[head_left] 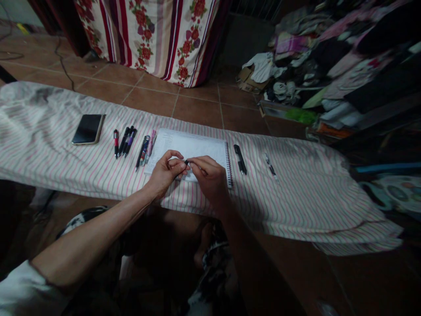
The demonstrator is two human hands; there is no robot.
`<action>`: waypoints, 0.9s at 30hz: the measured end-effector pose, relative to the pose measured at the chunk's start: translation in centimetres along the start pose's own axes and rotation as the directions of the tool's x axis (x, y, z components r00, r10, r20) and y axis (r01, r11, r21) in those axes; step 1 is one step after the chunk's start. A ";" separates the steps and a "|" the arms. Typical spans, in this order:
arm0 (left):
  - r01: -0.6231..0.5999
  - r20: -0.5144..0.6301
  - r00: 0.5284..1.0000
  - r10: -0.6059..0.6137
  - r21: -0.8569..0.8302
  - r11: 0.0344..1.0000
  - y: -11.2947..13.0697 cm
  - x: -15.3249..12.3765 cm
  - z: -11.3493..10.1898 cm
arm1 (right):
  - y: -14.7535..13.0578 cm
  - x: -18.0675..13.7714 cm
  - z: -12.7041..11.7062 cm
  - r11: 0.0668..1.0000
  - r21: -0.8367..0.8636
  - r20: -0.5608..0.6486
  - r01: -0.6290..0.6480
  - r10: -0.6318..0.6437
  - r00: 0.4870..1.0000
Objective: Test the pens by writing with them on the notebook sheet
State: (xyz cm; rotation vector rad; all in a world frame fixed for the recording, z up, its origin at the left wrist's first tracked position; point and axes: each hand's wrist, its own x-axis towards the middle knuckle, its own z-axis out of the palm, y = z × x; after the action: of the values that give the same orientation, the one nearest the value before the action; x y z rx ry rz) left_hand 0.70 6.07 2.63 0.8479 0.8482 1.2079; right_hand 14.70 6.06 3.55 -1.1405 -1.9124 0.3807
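Observation:
My left hand (169, 170) and my right hand (209, 175) meet over the lower part of a spiral notebook (194, 142). Between their fingertips is a small black piece (187, 162), pinched from both sides; it looks like part of a pen, but most of it is hidden by the fingers. The notebook lies flat, with writing on its page and its wire binding on the right. Just right of the binding lies a black pen (240, 159), and farther right a thin clear-and-black pen (271, 167).
Left of the notebook lie several pens (143, 151), then several more dark pens (127, 141) beside a red-and-black pen (116, 143). A phone (88, 129) rests farther left. A striped cloth (302, 188) covers the bench. Piled clothes (342, 70) stand behind on the right.

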 end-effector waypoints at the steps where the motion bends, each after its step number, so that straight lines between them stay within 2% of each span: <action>1: -0.013 -0.002 1.000 0.013 -0.002 1.000 0.0 0.0 0.0 | 0.0 0.0 0.1 1.000 -0.005 -0.005 0.006 -0.006 1.000; 8: -0.019 -0.002 1.000 0.019 0.027 0.999 -0.1 0.2 0.0 | 0.2 0.3 0.4 0.999 -0.024 -0.019 0.039 -0.040 0.999; 17: -0.079 0.059 0.995 0.080 -0.009 0.997 0.0 0.6 0.2 | 0.0 0.7 0.3 0.994 0.082 -0.072 -0.071 0.077 0.994; 23: -0.086 0.067 0.994 0.088 -0.029 0.996 -0.3 0.4 0.4 | 0.0 0.6 0.3 0.998 -0.048 -0.076 0.029 -0.033 0.997; 27: -0.072 0.075 0.994 0.075 -0.040 0.997 -0.6 0.3 0.5 | 0.1 0.2 0.7 0.991 -0.131 -0.052 0.028 -0.035 0.998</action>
State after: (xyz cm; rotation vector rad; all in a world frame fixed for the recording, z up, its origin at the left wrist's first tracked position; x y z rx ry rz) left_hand 1.39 6.20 2.29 0.8966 0.7355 1.2440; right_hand 14.16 6.38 3.19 -1.1909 -1.9285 0.2079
